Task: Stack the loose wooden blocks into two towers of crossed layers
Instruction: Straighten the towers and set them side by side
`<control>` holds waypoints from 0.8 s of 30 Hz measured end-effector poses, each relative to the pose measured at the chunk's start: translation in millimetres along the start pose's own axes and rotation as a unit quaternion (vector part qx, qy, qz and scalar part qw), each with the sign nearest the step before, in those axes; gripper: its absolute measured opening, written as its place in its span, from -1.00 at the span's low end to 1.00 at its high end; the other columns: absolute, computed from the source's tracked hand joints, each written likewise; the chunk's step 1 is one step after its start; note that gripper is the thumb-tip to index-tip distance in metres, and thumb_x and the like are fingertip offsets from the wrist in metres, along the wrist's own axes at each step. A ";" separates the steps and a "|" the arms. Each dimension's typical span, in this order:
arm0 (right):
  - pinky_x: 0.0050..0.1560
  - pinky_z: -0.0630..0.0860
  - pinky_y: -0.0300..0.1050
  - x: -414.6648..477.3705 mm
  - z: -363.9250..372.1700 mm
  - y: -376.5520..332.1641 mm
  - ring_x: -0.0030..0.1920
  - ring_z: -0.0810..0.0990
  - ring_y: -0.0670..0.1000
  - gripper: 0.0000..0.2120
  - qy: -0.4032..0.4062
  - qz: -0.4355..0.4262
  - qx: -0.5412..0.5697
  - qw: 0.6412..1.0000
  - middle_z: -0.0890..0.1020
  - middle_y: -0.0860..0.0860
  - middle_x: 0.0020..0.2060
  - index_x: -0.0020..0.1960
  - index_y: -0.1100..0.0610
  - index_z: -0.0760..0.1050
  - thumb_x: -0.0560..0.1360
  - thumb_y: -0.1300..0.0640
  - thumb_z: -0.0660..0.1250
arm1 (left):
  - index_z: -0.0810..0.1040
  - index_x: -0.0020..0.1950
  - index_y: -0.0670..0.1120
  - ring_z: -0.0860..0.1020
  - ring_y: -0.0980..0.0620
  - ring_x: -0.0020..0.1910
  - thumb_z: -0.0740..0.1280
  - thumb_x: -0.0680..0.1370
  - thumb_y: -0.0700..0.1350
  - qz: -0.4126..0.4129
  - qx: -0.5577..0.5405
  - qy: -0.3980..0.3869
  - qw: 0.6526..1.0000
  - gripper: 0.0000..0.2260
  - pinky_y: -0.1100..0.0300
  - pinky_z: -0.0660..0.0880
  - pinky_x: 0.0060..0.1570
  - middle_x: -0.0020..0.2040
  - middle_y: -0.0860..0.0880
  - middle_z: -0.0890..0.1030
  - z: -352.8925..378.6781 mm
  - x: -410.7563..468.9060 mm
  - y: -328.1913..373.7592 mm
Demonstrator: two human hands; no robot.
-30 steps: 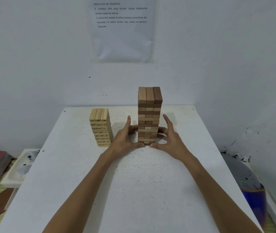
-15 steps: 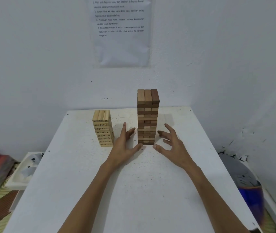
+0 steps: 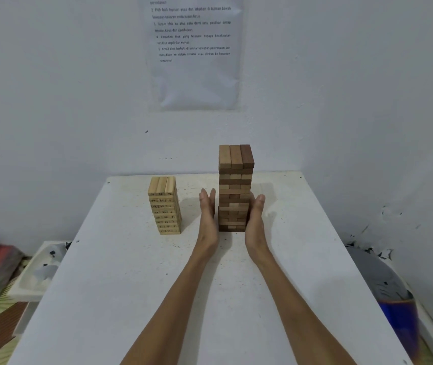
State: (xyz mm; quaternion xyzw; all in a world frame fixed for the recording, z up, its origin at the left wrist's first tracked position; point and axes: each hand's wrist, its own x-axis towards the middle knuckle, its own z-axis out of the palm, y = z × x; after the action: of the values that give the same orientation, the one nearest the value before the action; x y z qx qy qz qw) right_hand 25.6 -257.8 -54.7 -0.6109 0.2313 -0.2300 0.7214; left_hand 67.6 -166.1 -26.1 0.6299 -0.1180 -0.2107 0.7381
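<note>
Splayed a moment ago, the left grip (image 3: 207,217) and right grip (image 3: 255,219) have been set flat, fingers straight and holding nothing, at either side of the dark tower (image 3: 235,188), so squaring is judged underway.

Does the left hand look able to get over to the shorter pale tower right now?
Probably yes. The left hand stands flat and holds nothing beside the taller dark tower, and only a bare strip of table lies between it and the shorter pale tower on its left.
</note>
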 end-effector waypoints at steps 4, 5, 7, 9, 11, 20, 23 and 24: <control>0.43 0.43 -0.03 0.0 10.8 2.0 0.39 0.51 -0.09 -0.18 0.012 -0.006 0.002 1.000 0.58 -0.07 0.36 0.53 -0.08 0.37 0.52 -0.54 -0.16 | 0.39 0.25 0.28 0.51 0.52 0.13 -0.30 0.72 0.13 0.017 -0.008 -0.044 0.999 -0.54 0.57 0.39 0.06 0.04 0.50 0.59 9.9 -6.5 4.3; 0.36 0.47 -0.11 -0.3 12.0 3.3 0.35 0.55 -0.09 -0.23 0.013 -0.009 -0.003 1.000 0.61 -0.07 0.31 0.50 -0.08 0.40 0.56 -0.48 -0.18 | 0.39 0.18 0.29 0.53 0.53 0.06 -0.31 0.72 0.11 0.020 -0.017 -0.049 0.998 -0.53 0.57 0.42 0.01 -0.04 0.49 0.62 12.2 -9.7 7.2; 0.26 0.52 -0.22 2.2 12.5 6.2 0.31 0.57 -0.11 -0.27 0.013 -0.010 0.004 1.000 0.64 -0.08 0.27 0.48 -0.07 0.42 0.59 -0.40 -0.21 | 0.42 0.20 0.29 0.55 0.49 0.08 -0.30 0.72 0.13 0.021 -0.029 -0.052 0.998 -0.52 0.55 0.44 0.01 -0.02 0.45 0.64 11.1 -5.9 0.4; 0.31 0.51 -0.19 3.9 10.8 7.5 0.31 0.57 -0.13 -0.28 0.016 -0.011 0.014 1.000 0.64 -0.09 0.28 0.50 -0.06 0.42 0.60 -0.38 -0.22 | 0.44 0.32 0.27 0.54 0.39 0.22 -0.27 0.70 0.20 0.013 -0.030 -0.051 0.998 -0.50 0.44 0.44 0.16 0.14 0.35 0.65 8.3 0.0 -7.7; 0.36 0.49 -0.11 3.6 10.0 5.7 0.32 0.56 -0.12 -0.27 0.014 -0.010 0.022 1.000 0.63 -0.08 0.29 0.50 -0.06 0.41 0.60 -0.39 -0.22 | 0.40 0.47 0.23 0.46 0.28 0.38 -0.23 0.67 0.29 0.010 -0.019 -0.044 0.999 -0.45 0.26 0.36 0.40 0.36 0.23 0.57 5.5 3.0 -12.0; 0.57 0.16 0.20 13.4 12.7 -25.8 0.56 0.26 -0.10 -0.23 0.026 -0.056 0.045 0.997 0.36 -0.18 0.53 0.59 -0.23 0.19 0.50 -0.58 -0.10 | 0.09 0.47 0.41 0.23 0.44 0.42 -0.20 0.65 0.29 0.070 -0.007 -0.007 0.997 -0.61 0.59 0.27 0.15 0.51 0.34 0.19 10.1 3.4 28.6; 0.55 0.23 0.20 13.3 16.6 -38.8 0.53 0.33 -0.08 -0.22 0.021 -0.069 0.041 0.997 0.41 -0.14 0.50 0.58 -0.21 0.23 0.49 -0.58 -0.11 | -0.02 0.64 0.24 0.16 0.38 0.48 -0.14 0.54 0.39 0.080 -0.029 -0.028 0.996 -0.33 0.55 0.24 0.20 0.53 0.31 0.17 12.5 7.4 37.5; 0.53 0.28 0.18 11.8 17.7 -40.6 0.49 0.39 -0.08 -0.20 0.017 -0.068 0.037 0.997 0.46 -0.13 0.47 0.57 -0.20 0.25 0.48 -0.58 -0.11 | -0.02 0.64 0.21 0.16 0.39 0.46 -0.15 0.52 0.39 0.082 -0.026 -0.033 0.996 -0.31 0.57 0.24 0.18 0.52 0.32 0.16 13.4 8.1 38.8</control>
State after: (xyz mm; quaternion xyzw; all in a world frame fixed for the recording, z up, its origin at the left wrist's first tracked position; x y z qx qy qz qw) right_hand 43.9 -257.3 -12.6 -0.5941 0.1927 -0.2971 0.7223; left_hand 75.1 -177.0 13.6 0.5913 -0.1874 -0.1732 0.7650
